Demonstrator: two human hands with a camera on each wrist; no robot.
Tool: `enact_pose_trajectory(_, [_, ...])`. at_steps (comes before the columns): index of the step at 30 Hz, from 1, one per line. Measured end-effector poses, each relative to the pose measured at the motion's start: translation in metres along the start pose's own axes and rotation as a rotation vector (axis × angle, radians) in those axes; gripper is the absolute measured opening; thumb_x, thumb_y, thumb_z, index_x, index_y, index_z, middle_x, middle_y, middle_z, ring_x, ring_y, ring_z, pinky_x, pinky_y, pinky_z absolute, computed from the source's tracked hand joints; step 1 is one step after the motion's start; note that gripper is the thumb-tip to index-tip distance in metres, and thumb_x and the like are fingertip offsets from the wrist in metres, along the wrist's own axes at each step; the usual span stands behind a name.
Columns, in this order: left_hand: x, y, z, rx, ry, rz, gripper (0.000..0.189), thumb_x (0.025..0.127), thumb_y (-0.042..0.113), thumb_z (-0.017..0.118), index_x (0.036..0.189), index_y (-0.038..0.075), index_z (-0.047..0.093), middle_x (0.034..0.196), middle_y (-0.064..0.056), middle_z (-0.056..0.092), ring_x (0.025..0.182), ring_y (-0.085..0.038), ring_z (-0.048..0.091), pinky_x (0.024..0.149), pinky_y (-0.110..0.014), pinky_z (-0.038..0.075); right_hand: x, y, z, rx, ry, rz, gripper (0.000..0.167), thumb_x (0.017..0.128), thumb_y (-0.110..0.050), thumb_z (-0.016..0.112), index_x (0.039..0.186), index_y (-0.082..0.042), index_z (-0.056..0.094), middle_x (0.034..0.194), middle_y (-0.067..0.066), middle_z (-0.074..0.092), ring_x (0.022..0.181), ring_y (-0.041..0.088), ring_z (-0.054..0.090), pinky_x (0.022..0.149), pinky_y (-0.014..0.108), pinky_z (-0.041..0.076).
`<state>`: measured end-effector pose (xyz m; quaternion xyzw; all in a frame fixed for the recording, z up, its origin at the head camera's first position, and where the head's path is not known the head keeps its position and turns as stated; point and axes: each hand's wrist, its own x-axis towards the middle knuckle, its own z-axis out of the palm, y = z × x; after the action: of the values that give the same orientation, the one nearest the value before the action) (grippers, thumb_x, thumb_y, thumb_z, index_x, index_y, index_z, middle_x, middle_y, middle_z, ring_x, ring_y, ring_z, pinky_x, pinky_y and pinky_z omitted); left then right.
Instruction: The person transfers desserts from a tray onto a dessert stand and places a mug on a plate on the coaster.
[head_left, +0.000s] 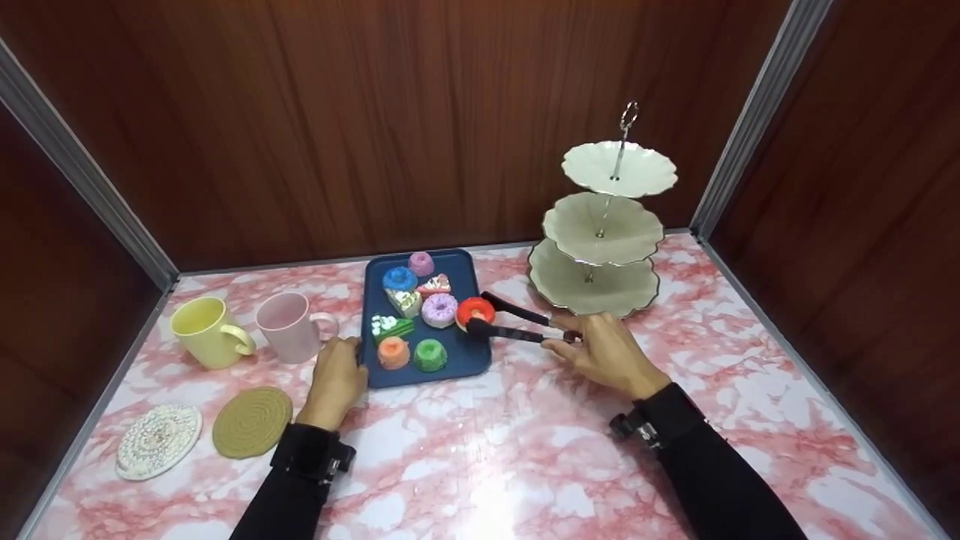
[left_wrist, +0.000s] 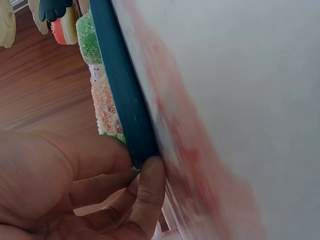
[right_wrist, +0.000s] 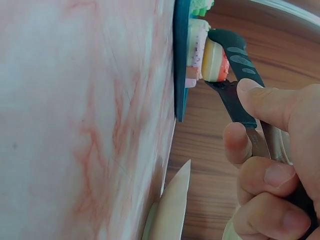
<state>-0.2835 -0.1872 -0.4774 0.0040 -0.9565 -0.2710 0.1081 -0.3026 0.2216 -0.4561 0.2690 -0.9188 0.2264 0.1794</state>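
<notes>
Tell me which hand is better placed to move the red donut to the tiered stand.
Probably the right hand: it holds the tongs, their tips either side of the red donut, and is nearer the tiered stand. The left hand pinches the edge of the blue tray.

**Hidden and Cut-Off Parts**

Head view: the right hand (head_left: 611,356) covers the rear end of the tongs (head_left: 514,334). The tongs cover part of the red donut (head_left: 473,303). The middle plate (head_left: 581,221) hides part of the bottom plate (head_left: 577,289). Both sleeves (head_left: 720,476) run off the lower edge.

Left wrist view: the tray (left_wrist: 125,85) is cut off at the top, the left hand (left_wrist: 75,192) at the left and bottom.

Right wrist view: the top edge crops the green cake (right_wrist: 201,6).
</notes>
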Motion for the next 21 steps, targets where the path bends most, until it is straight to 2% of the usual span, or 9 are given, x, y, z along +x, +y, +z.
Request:
enact_pose_trajectory(6, [-0.0012, -0.0004, 0.0003, -0.008, 0.000, 0.005, 0.044, 0.072, -0.003, 0.059, 0.116, -0.007, 0.059, 0.104, -0.027, 0.058, 0.103, -0.041, 0.055, 0.092, -0.049, 0.043, -0.0008, 0.0025, -0.0024, 0.018, -0.012, 0.043, 0.044, 0.080, -0.049, 0.065, 0.114, -0.021, 0.067, 0.066, -0.011, 0.060, 0.047, 0.004, 0.044, 0.047, 0.023, 0.035])
enact_pose_trajectory(12, [-0.0005, -0.0006, -0.0002, -0.004, 0.001, 0.017, 0.044, 0.072, -0.003, 0.059, 0.117, -0.008, 0.058, 0.105, -0.028, 0.058, 0.102, -0.042, 0.055, 0.092, -0.050, 0.043, -0.0004, 0.0042, -0.0048, 0.031, 0.003, 0.071, 0.043, 0.080, -0.048, 0.065, 0.114, -0.022, 0.066, 0.058, -0.011, 0.056, 0.039, 0.002, 0.042, 0.044, 0.023, 0.036])
enact_pose_trajectory(14, [-0.0004, -0.0006, -0.0003, -0.009, 0.001, 0.015, 0.044, 0.072, -0.003, 0.059, 0.116, -0.007, 0.059, 0.105, -0.028, 0.058, 0.102, -0.041, 0.055, 0.092, -0.049, 0.043, 0.0000, 0.0050, -0.0053, 0.029, 0.016, 0.069, 0.035, 0.080, -0.047, 0.065, 0.109, -0.027, 0.068, 0.059, -0.011, 0.055, 0.042, 0.002, 0.043, 0.045, 0.023, 0.036])
enact_pose_trajectory(18, [-0.0007, 0.0001, -0.0008, -0.007, 0.006, 0.019, 0.043, 0.072, -0.003, 0.059, 0.115, -0.006, 0.060, 0.105, -0.028, 0.059, 0.102, -0.042, 0.055, 0.091, -0.049, 0.043, 0.0007, 0.0072, -0.0066, 0.009, 0.060, 0.067, 0.014, 0.080, -0.046, 0.066, 0.085, -0.033, 0.066, 0.060, -0.010, 0.049, 0.050, 0.005, 0.041, 0.048, 0.023, 0.033])
enact_pose_trajectory(21, [-0.0012, 0.0006, -0.0009, 0.001, 0.013, 0.022, 0.043, 0.072, -0.004, 0.058, 0.114, -0.005, 0.061, 0.105, -0.028, 0.059, 0.102, -0.042, 0.056, 0.091, -0.049, 0.044, 0.0009, 0.0095, -0.0079, 0.004, 0.089, 0.086, 0.016, 0.078, -0.047, 0.067, 0.075, -0.033, 0.061, 0.058, -0.009, 0.045, 0.051, 0.007, 0.040, 0.048, 0.024, 0.033])
